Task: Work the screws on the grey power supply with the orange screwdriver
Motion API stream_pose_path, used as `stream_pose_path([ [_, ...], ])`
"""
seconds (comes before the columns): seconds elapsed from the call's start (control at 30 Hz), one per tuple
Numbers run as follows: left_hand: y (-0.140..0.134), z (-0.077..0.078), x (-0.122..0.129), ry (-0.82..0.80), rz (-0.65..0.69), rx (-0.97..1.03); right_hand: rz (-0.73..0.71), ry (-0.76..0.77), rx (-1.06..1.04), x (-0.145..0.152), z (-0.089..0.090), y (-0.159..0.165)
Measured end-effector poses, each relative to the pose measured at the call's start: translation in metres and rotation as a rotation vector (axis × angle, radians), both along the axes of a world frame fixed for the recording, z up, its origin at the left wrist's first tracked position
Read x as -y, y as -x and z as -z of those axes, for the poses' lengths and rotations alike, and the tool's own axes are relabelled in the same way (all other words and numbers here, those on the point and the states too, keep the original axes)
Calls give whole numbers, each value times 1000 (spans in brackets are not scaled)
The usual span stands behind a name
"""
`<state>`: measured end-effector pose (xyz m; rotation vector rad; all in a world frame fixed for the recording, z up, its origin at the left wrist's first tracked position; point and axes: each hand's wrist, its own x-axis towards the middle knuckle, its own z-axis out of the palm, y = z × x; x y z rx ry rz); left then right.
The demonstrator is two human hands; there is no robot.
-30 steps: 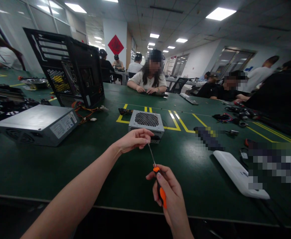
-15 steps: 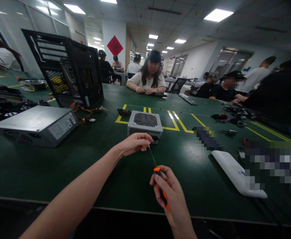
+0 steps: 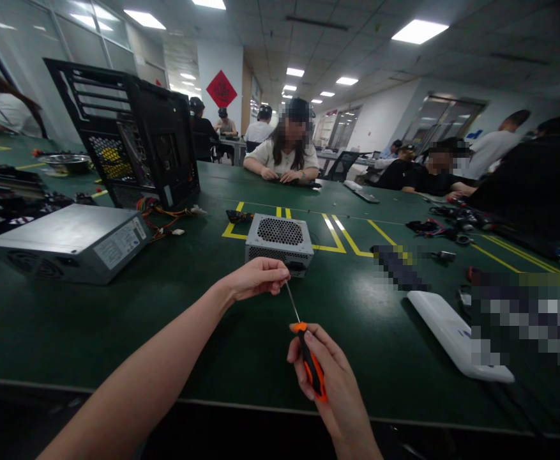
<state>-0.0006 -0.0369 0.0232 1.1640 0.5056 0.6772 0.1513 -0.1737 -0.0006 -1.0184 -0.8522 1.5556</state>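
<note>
I count one black computer case (image 3: 172,147) and two grey metal power supplies: a big power supply (image 3: 59,227), smooth-topped, at left, and a small power supply (image 3: 257,243), honeycomb-grilled, just beyond my left hand (image 3: 259,280). My right hand (image 3: 337,377) grasps one screwdriver (image 3: 309,354), orange and black with a slim metal shaft, slanting over the green table (image 3: 203,358). My left fingertips pinch together at its tip, on something too small to tell.

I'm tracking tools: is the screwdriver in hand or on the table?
In hand: the right hand grips the screwdriver's handle, its shaft pointing toward the left hand.
</note>
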Motion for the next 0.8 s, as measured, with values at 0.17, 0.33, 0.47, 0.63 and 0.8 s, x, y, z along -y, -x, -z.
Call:
stream_pose_path([
  [0.17, -8, 3, 2, 25, -20, 11, 12, 35, -34, 0, -2, -1],
  [0.33, -16, 12, 1, 39, -72, 66, 50, 85, -148, -3, -2, -3],
  [0.47, -16, 14, -1, 62, -58, 65, 93, 129, -271, -7, -2, -3],
  [0.63, -20, 14, -3, 185, -162, -66, 148, 243, -442, -12, -4, -4],
  [0.8, -26, 15, 0, 219, -212, -92, 215, 330, -606, -15, -6, -7],
])
